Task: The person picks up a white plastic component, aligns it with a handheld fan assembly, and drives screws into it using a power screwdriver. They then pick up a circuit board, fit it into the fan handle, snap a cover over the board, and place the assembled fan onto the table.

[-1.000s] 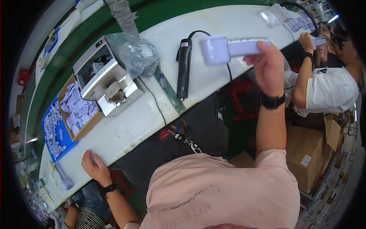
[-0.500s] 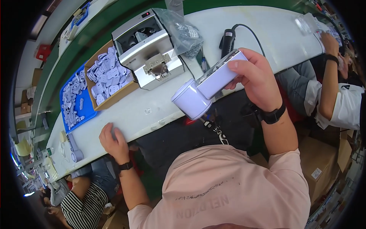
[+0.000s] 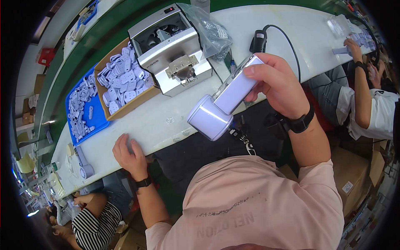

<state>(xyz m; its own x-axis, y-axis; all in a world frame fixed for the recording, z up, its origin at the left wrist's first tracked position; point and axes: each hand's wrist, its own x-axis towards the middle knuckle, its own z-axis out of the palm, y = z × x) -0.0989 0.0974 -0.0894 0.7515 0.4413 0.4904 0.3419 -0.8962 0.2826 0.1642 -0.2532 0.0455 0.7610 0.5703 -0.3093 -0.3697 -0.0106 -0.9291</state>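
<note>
My right hand (image 3: 277, 83) grips the handle of a pale lilac plastic device (image 3: 221, 104) with a round barrel head, held over the front edge of the white bench (image 3: 166, 125), head pointing down toward me. My left hand (image 3: 130, 156) rests flat on the bench's front edge, fingers spread, holding nothing. Behind the device a black electric screwdriver (image 3: 258, 41) lies on the bench with its cable curling right.
A silver screw-feeder machine (image 3: 173, 50) stands at the bench's back, a clear bag of screws (image 3: 212, 31) beside it. A cardboard box (image 3: 121, 83) and blue tray (image 3: 83, 108) hold several lilac parts. Another person's arm (image 3: 362, 83) works at right; a striped sleeve (image 3: 93, 225) shows lower left.
My right hand brought the lilac device from high at the right down and in toward me, turning its head downward. My left hand stayed on the bench edge.
</note>
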